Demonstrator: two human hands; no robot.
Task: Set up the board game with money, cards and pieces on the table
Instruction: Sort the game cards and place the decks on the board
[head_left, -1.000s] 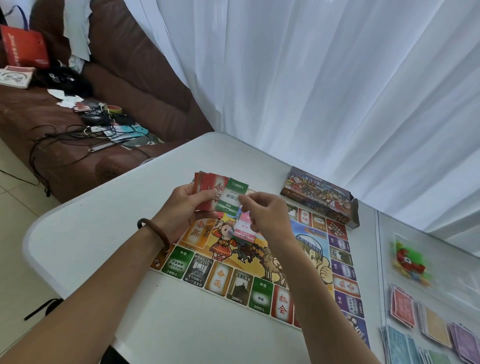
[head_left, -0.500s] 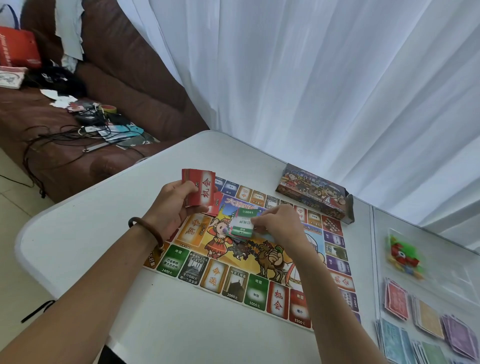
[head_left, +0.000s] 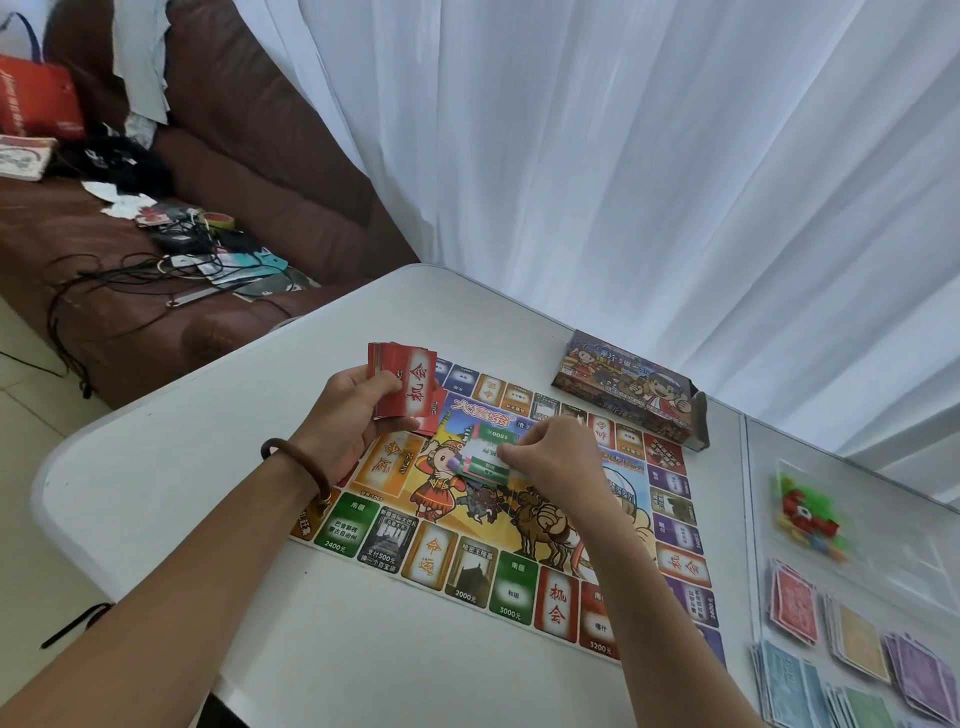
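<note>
We've got the game board (head_left: 467, 571) spread flat on the counter (head_left: 182, 467), so that part looks done. Off to our right the money piles (head_left: 857, 644) sit sorted by colour, blurred but plainly in separate stacks. The bag of pieces (head_left: 808, 512) lies beyond them with the pieces inside. The game box (head_left: 628, 389) rests just past the board's far edge, one end flap open.

Now it's the cards. Our left hand (head_left: 353, 421) has its grip curled round a stack of red cards (head_left: 408, 382), held upright above the board's far-left corner, thumb across the face. Our right hand (head_left: 553, 460) pinches a small bunch of green and pink cards (head_left: 485, 457) low over the board's middle, near the red stack but apart from it. Whether they touch the board, we can't tell.

We'd call the card sorting midway. Laying the decks down and getting the pieces out are left to do.
</note>
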